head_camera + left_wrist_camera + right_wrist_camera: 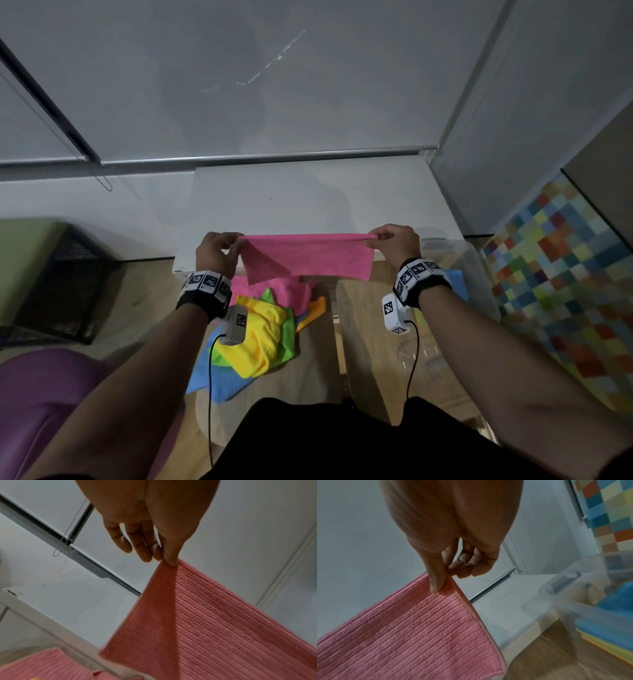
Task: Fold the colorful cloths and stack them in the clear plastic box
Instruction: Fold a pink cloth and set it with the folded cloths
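A pink cloth [308, 257] hangs doubled over in the air, stretched taut between both hands above the wooden surface. My left hand [219, 251] pinches its left top corner [171, 563] between thumb and forefinger. My right hand [394, 241] pinches the right top corner [443, 586] the same way. Below lies a loose pile of cloths [260, 335]: yellow, green, blue, orange and another pink one [287, 291]. The clear plastic box [472, 274] stands at the right, holding folded blue and yellow cloths [611, 626].
A white table top [308, 195] lies just beyond the hands, against a grey wall with roller blinds. A dark crate [68, 281] sits at the left, a purple seat [44, 394] at lower left, and a multicoloured checked panel [561, 274] at the right.
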Demonstrator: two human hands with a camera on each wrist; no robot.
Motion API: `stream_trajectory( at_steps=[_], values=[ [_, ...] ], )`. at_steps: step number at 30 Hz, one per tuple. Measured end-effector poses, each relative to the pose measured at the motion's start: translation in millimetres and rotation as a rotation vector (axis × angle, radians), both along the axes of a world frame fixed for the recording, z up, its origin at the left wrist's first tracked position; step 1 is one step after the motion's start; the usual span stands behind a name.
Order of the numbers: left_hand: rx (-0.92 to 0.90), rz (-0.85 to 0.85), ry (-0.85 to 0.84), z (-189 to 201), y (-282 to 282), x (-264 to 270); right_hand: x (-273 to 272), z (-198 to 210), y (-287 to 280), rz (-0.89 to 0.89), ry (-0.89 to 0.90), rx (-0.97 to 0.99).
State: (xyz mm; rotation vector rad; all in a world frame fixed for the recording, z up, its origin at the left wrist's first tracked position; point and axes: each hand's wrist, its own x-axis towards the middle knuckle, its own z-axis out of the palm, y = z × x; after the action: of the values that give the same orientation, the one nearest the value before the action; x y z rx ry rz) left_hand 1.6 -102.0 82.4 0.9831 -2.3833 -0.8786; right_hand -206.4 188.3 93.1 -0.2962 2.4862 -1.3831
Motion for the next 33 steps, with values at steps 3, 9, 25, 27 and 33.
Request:
stream_trajectory(
  at_steps=[3,9,25,27,33],
  values=[
    [0.137,0.025,0.061,-2,0,-2,0,1,6,0.014,-0.154,-0.105],
    [0.335,0.114,0.116,1,5,-10,6,5,4,0.054,-0.502,-0.472],
    [0.741,0.119,0.189,-4,54,-26,57,7,-34,-0.188,-0.585,-0.513],
    [0.748,0.061,0.19,-4,67,-33,68,12,-44,-0.138,-0.589,-0.519],
    [0.803,-0.044,0.228,0,93,-43,82,9,-64,-0.043,-0.564,-0.485]
  ],
)
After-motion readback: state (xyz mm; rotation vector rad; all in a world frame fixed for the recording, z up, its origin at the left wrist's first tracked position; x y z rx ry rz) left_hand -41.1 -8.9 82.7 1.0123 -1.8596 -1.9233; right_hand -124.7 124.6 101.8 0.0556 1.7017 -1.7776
